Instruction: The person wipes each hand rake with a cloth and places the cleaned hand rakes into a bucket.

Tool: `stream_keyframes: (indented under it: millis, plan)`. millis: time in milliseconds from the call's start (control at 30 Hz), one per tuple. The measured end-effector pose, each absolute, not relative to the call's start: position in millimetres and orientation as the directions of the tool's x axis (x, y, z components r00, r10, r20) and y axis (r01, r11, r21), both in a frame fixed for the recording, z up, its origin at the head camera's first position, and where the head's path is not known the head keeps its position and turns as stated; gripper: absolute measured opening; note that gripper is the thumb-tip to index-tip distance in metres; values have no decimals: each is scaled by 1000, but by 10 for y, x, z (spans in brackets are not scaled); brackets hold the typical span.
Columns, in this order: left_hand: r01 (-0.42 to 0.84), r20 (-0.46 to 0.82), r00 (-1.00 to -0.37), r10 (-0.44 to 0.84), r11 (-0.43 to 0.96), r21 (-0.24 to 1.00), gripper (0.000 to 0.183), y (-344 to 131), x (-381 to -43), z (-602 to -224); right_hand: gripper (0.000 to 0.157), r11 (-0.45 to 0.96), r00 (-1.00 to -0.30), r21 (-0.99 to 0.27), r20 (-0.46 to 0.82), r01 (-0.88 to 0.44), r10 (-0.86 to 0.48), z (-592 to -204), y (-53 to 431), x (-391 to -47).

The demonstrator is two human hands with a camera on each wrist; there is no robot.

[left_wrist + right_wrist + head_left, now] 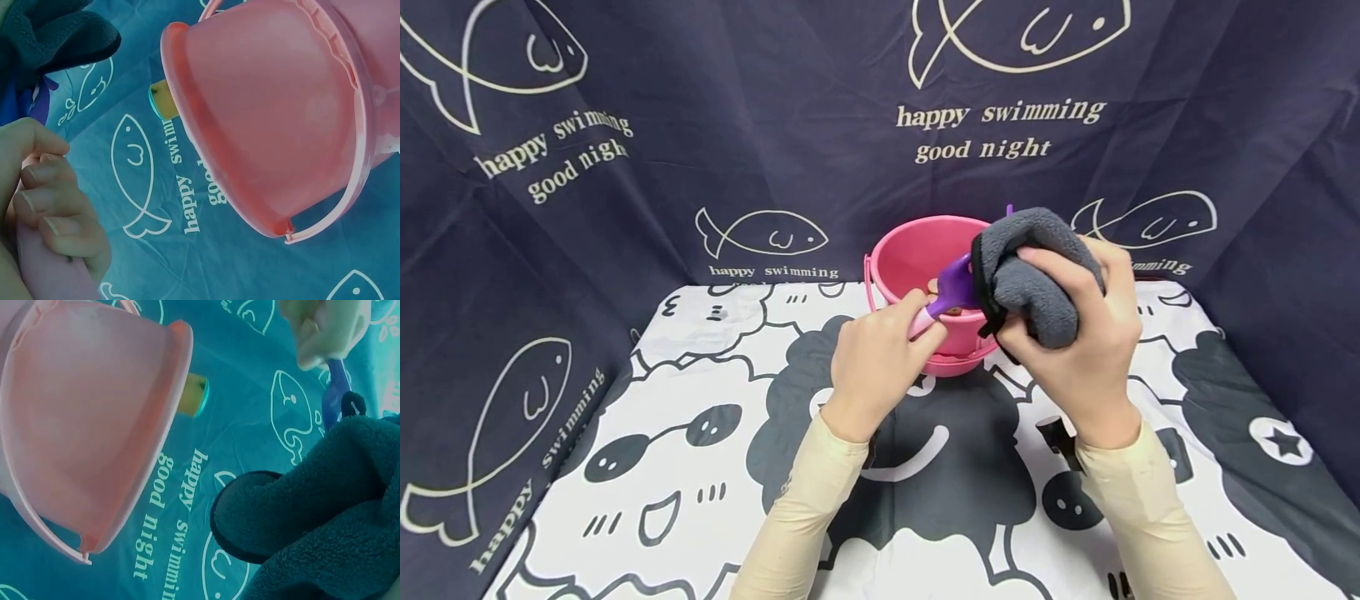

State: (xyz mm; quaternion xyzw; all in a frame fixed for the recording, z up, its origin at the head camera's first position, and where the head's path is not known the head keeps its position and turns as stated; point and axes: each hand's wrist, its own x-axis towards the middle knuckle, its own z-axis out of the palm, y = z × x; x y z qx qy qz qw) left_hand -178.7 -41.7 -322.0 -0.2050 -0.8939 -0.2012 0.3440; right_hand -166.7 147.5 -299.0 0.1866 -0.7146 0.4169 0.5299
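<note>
A toy sand tool with a purple head (957,286) and pink handle is held in my left hand (880,354), fingers curled round the handle. Its exact kind is hidden by the cloth. My right hand (1093,333) grips a bunched dark grey cloth (1037,242) with black edging, which covers the far end of the purple head. Both hands are raised in front of a pink bucket (958,340). In the right wrist view, the cloth (325,494) meets the purple tool (336,390) beyond the bucket's rim.
Something yellow with a teal edge (164,100) sticks out past the bucket's rim. A purple tip (1010,208) shows behind the cloth. The bucket stands on a sheep-patterned tablecloth (647,417), near a dark blue fish-print curtain (820,108).
</note>
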Motion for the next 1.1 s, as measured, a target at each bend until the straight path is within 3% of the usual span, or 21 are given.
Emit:
stream_keyframes:
  millis: [200, 367, 500, 667, 1100]
  plan:
    - [511, 682, -690, 244, 831, 220, 4, -429, -1783, -3228, 42, 571, -396, -455, 888, -683, 232, -2946, 1523, -1664]
    - [520, 675, -690, 261, 827, 211, 11, -430, -1783, -3227, 43, 566, -418, -487, 871, -665, 258, -2931, 1562, -1675]
    - [509, 662, -701, 264, 836, 205, 4, -446, -1782, -3215, 44, 567, -443, -510, 857, -647, 265, -2933, 1596, -1684]
    - [506, 655, -707, 268, 838, 203, 11, -460, -1779, -3199, 46, 575, -448, -525, 847, -627, 285, -2933, 1629, -1713]
    - [519, 658, -700, 280, 832, 198, 5, -455, -1796, -3216, 46, 584, -486, -555, 824, -592, 291, -2923, 1713, -1768]
